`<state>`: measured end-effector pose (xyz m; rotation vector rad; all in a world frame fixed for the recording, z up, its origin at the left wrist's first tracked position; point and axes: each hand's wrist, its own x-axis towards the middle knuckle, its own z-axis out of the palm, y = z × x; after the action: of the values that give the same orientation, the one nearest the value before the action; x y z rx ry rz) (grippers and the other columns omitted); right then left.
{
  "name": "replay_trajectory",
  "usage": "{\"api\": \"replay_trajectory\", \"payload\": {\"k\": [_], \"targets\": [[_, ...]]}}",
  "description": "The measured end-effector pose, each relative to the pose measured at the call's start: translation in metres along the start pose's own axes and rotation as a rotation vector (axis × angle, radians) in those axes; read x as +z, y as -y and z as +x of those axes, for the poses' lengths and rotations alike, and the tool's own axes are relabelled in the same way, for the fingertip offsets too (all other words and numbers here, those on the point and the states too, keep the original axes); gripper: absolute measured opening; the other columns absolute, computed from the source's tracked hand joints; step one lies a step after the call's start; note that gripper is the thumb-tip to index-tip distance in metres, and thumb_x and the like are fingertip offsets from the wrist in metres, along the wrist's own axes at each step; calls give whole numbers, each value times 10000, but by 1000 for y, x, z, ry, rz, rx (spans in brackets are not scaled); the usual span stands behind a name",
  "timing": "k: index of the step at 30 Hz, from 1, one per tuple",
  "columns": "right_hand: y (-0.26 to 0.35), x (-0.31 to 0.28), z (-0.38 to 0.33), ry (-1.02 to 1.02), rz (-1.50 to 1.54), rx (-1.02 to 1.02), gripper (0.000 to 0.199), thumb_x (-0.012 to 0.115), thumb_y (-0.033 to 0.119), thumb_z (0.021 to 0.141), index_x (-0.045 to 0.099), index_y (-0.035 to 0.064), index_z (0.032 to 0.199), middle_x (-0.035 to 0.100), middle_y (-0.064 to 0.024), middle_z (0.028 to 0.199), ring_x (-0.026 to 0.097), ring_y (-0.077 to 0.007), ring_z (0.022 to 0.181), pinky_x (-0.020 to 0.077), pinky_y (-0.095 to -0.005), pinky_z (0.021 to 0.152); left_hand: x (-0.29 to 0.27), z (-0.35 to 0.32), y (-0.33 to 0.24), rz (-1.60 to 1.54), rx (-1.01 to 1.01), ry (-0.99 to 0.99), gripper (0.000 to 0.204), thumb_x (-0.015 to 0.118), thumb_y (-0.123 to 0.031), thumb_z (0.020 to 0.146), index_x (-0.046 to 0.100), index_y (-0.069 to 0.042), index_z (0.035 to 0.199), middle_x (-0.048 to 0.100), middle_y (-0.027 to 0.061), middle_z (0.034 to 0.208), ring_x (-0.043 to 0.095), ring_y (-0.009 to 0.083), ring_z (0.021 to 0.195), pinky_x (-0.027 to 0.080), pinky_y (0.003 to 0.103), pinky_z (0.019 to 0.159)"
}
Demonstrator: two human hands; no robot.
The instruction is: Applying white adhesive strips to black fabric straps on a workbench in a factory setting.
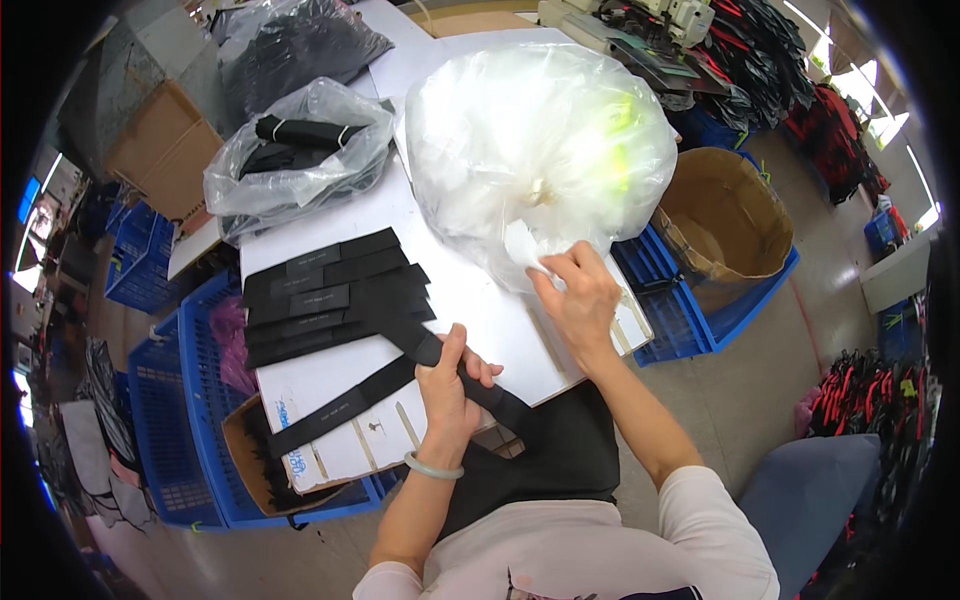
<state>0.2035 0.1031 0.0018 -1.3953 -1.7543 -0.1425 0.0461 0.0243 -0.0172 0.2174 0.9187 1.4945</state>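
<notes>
The left hand (452, 378) is closed around a long black strap (385, 385), thumb on top and fingers curled under it, near the front edge of the white table (470, 300). The strap runs from the hand down to the left across a sheet of white card (340, 440) and toward a cardboard box (245, 440), and on the other side it passes over the table edge toward the person's black apron (550, 450). A pale green bangle (433, 467) sits on the left wrist.

The right hand (578, 297) reaches forward and pinches a small white piece (522, 247) at the lower part of a big clear plastic bag (535, 140), which stands on the table and is stuffed with white material (a yellow-green patch shows through its right side).

Just beyond the left hand lies a pile of black straps (335, 290), fanned out flat on the table. Farther back a smaller clear bag (295, 160) holds bundled black straps. Blue plastic crates (170, 420) stand on the floor to the left of the table, and to the right another blue crate (690, 310) carries an open round cardboard tub (725, 215).
</notes>
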Motion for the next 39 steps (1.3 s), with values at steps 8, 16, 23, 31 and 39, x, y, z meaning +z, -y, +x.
{"api": "replay_trajectory", "payload": {"k": [8, 16, 23, 31, 39], "targets": [[14, -56, -36, 294, 502, 16, 185, 799, 26, 699, 718, 9, 865, 589, -69, 744, 540, -140, 592, 413, -258, 522, 20, -17, -1, 50, -21, 258, 187, 685, -84, 873, 587, 46, 964, 556, 53, 699, 513, 120, 491, 549, 316, 591], [-8, -78, -48, 599, 975, 573, 17, 729, 6, 792, 726, -10, 787, 638, -36, 734, 539, -70, 599, 398, -205, 526, 8, -15, -14, -10, 94, 57, 175, 673, -76, 887, 567, -30, 756, 541, 59, 638, 484, 140, 456, 524, 344, 572], [10, -68, -61, 641, 923, 544, 195, 742, 80, 820, 681, 13, 993, 601, 6, 735, 515, -52, 660, 388, -190, 621, 27, -27, 7, -10, -47, 114, 194, 716, -64, 856, 553, -42, 753, 548, 61, 641, 489, 143, 452, 522, 330, 553], [-26, -97, -63, 627, 908, 839, 151, 684, 110, 856, 692, -6, 760, 609, -9, 758, 488, -55, 659, 374, -209, 593, 26, -25, 2, 80, -20, 142, 184, 722, -63, 847, 560, -27, 767, 542, 61, 612, 493, 141, 450, 513, 311, 537], [-10, -76, -51, 300, 1265, 763, 171, 707, 125, 860, 639, 10, 753, 604, -2, 705, 454, -45, 584, 351, -194, 563, 33, -39, 16, 182, -61, 187, 178, 723, -58, 841, 570, -10, 763, 540, 52, 594, 500, 129, 456, 506, 292, 536]]}}
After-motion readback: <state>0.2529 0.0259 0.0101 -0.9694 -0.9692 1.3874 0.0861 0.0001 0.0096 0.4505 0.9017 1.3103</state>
